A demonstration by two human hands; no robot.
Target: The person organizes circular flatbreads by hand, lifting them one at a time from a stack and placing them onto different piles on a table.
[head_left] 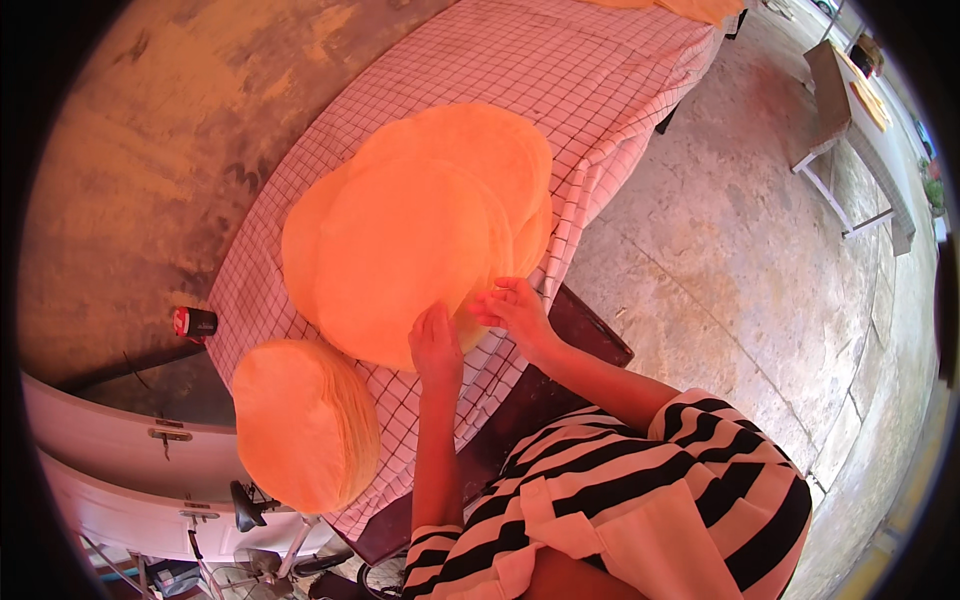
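Several thin, round, orange-looking sheets (405, 255) lie overlapping on a table with a checked cloth (555, 67); their material is not certain. At the near edge of the top sheet is my left hand (439, 341), its fingers close together on the rim; whether it pinches the sheet cannot be told. Just to the right, my right hand (514, 311) is over the sheets' near right edge, fingers bent and partly spread, with no held thing visible. A tall stack of similar round sheets (292, 427) stands at the table's left corner, left of my left hand.
A dark can-like object (196, 322) is by the table's left edge. Behind the left corner are white doors (135, 427) and a bicycle saddle (246, 506). A dark wooden edge (592, 322) juts out near my right forearm. Another table (862, 142) stands across the concrete floor.
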